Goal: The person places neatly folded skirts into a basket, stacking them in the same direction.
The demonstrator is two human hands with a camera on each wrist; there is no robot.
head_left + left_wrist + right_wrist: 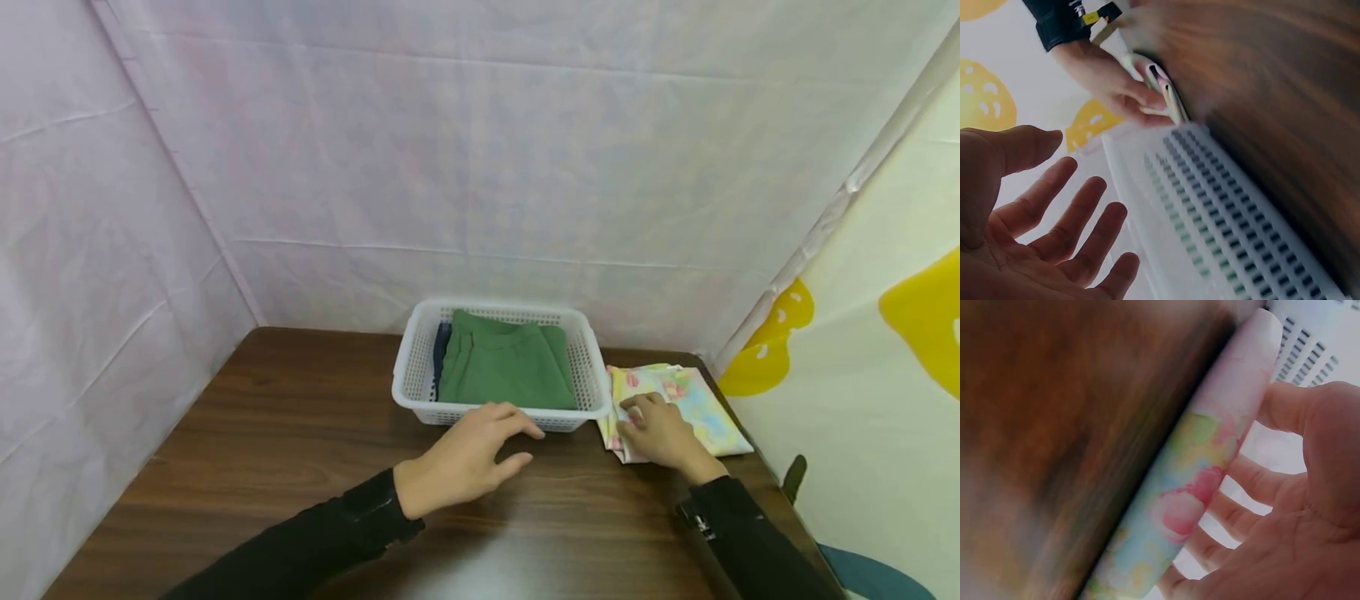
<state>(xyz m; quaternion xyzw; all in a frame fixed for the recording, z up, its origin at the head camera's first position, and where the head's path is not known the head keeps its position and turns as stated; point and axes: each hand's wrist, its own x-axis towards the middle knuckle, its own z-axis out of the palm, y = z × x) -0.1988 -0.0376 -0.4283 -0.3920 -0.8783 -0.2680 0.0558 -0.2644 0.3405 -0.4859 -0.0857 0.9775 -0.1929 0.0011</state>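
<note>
A folded floral cloth (708, 417), pastel yellow, pink and blue, lies at the table's right side, against the basket's right end. My right hand (660, 429) rests on its top near the left part. In the right wrist view, fingertips and thumb of that hand (1297, 506) meet the upper face of the cloth (1179, 506). A folded green garment (510, 367) lies in the white plastic basket (495, 415), beside a dark blue folded item (442, 354). Just in front of the basket, my left hand (472, 454) is held with fingers spread and nothing in it.
The brown wooden table (300, 433) runs back to a white fabric wall (487, 167). Another white sheet with yellow patches (772, 333) hangs along the right edge. A small dark green shape (794, 477) shows beside that edge.
</note>
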